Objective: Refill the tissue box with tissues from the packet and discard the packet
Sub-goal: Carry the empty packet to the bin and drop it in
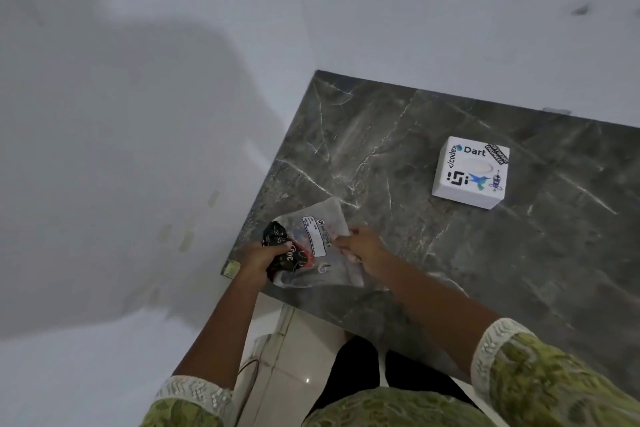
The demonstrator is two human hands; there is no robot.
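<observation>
A crumpled clear plastic tissue packet (313,246) with black and red print lies at the near left corner of the dark marble table (450,253). My left hand (265,255) grips its black printed end. My right hand (363,248) pinches the packet's clear right side. The white square tissue box (471,172), covered in stickers and with an oval slot on top, stands farther back to the right, apart from both hands. I cannot tell whether tissues remain in the packet.
A white wall runs behind and to the left of the table. Pale floor tiles (294,357) show below the table's near edge, by my legs. The table's left edge is just beside my left hand.
</observation>
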